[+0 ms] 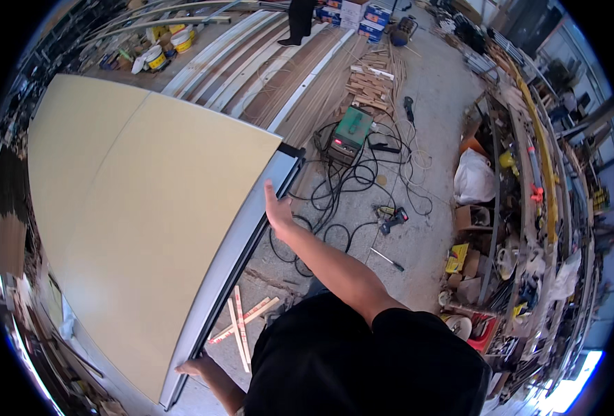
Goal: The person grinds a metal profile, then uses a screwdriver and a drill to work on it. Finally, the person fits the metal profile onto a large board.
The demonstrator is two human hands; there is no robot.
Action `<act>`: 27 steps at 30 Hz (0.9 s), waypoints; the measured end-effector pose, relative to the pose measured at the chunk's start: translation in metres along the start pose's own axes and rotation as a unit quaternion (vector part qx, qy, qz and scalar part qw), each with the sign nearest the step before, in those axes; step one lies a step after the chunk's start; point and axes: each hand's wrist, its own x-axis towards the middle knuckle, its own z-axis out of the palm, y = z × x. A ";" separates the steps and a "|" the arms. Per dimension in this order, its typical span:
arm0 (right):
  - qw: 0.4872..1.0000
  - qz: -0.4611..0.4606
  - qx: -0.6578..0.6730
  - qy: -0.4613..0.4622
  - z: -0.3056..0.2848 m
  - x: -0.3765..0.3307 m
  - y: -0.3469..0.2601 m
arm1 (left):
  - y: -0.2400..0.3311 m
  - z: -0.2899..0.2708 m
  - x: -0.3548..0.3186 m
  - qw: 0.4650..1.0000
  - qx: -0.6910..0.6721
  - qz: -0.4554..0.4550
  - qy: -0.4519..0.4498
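A large pale yellow panel (140,208) fills the left side, with a thin line across its far part. Along its near edge runs a silver-grey metal frame strip (234,256) with a dark outer channel. My right hand (278,211) grips this edge near its far corner, the thumb on the grey strip and the other fingers partly hidden around the side. Close to the opposite corner, at the bottom of the view, my left hand (193,365) holds the same edge. Its thumb lies over the strip, and its fingers are mostly hidden.
A green welding machine (354,127) stands on the floor among tangled black cables (331,197). Nearby lie a cordless drill (394,220), a metal rod (388,259) and wood strips (241,326). Cluttered shelving (493,194) lines the right. Another person (300,21) stands beyond long boards (244,62).
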 end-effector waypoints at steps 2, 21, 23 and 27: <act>1.000 0.008 0.019 -0.009 -0.002 -0.002 -0.003 | 0.006 0.000 0.003 0.999 -0.012 -0.028 -0.026; 0.999 -0.004 0.026 0.019 0.001 -0.019 -0.025 | 0.010 0.003 0.071 0.986 0.149 -0.059 -0.036; 0.998 -0.008 0.045 0.041 0.002 -0.022 -0.017 | 0.012 0.001 0.070 0.982 0.169 -0.076 -0.035; 0.995 -0.016 0.089 0.035 0.004 -0.026 -0.017 | 0.019 0.013 0.060 0.969 0.215 -0.113 -0.032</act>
